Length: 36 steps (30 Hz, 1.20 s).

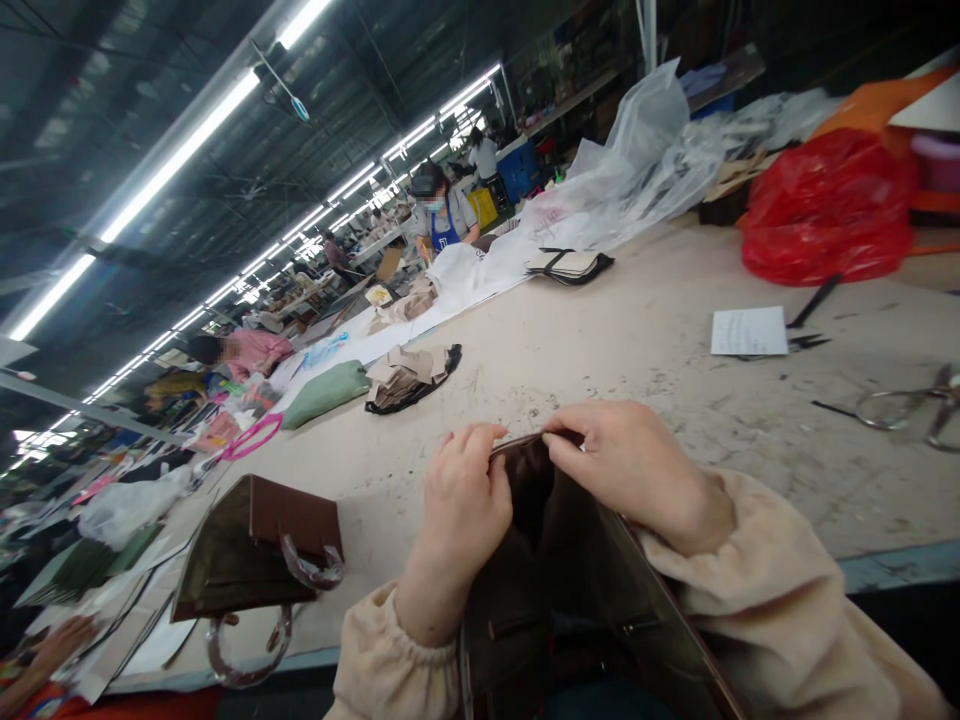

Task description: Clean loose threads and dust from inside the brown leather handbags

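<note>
Head view. The dark olive bag [585,560] is located at the near edge of the worktable [637,330], directly in front of the wearer, with its opening facing up. The left hand [466,495] grasps the brown-edged rim of the bag at the left, thumb toward the opening. The right hand [634,465] pinches the same rim between thumb and index finger, just beside the left hand. The lower part of the bag is dark and its detail cannot be read.

A second bag [292,515], with a brown panel, lies on the worktable to the left of the left hand, apart from it. Its handles [309,568] are wrapped in clear film. Beyond the hands lie a green pouch [326,393], a bundle of tan pieces [409,375] touching it, and a banded stack [568,264]. To the right are a white note [750,331], scissors [946,395] and a red plastic bag [832,210]. A co-worker in a blue apron [447,232] stands at the far side.
</note>
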Available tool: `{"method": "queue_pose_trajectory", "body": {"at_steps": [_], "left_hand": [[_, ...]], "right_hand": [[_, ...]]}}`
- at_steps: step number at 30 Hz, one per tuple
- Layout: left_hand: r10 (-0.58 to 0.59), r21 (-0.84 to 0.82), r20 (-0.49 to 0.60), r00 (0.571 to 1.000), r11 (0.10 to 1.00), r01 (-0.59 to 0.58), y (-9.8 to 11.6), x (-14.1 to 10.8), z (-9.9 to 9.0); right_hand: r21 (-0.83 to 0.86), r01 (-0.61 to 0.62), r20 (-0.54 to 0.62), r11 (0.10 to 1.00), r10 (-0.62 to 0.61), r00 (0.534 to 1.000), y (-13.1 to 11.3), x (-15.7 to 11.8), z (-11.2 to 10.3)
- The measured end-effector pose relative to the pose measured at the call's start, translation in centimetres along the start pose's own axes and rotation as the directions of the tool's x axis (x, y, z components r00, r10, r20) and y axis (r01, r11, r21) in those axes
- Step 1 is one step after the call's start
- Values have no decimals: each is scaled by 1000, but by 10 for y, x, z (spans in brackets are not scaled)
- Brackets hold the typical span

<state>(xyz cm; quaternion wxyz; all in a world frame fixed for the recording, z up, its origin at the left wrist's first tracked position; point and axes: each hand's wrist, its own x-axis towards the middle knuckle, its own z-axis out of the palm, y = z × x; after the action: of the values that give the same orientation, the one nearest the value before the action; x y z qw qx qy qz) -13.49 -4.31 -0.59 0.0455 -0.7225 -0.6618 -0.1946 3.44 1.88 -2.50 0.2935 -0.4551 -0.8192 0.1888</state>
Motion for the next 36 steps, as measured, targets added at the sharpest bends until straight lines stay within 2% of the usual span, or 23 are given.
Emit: {"method": "queue_pose_trajectory", "body": {"at_steps": [2,4,9,13,19,25,32,36], "left_hand": [[77,-127,-42,996,988,-82,1,0,-2],[85,-196,-28,996,976,-89,2,0,-4],[21,-218,120,993,976,5,-2,10,2],[48,-221,206,977,975,-1,-8,20,6],[-38,-278,193,981,956,92,-5,26,6],[-147,-365,261,954,900,238,0,29,8],[-109,-350,261,959,915,199,-4,31,10],[-105,-320,265,959,928,190,-4,31,9]], "right_hand": [[18,-2,3,1000,2,1000,1,0,0],[36,-6,9,999,6,1000,1,1,0],[65,16,30,998,-18,999,1,0,-1],[60,10,30,998,-11,999,1,0,-1],[77,0,28,997,-2,1000,2,0,-2],[101,-1,15,995,0,1000,6,0,-2],[144,75,37,987,-82,996,11,-2,-5],[65,59,29,996,-61,998,7,-2,-4]]}}
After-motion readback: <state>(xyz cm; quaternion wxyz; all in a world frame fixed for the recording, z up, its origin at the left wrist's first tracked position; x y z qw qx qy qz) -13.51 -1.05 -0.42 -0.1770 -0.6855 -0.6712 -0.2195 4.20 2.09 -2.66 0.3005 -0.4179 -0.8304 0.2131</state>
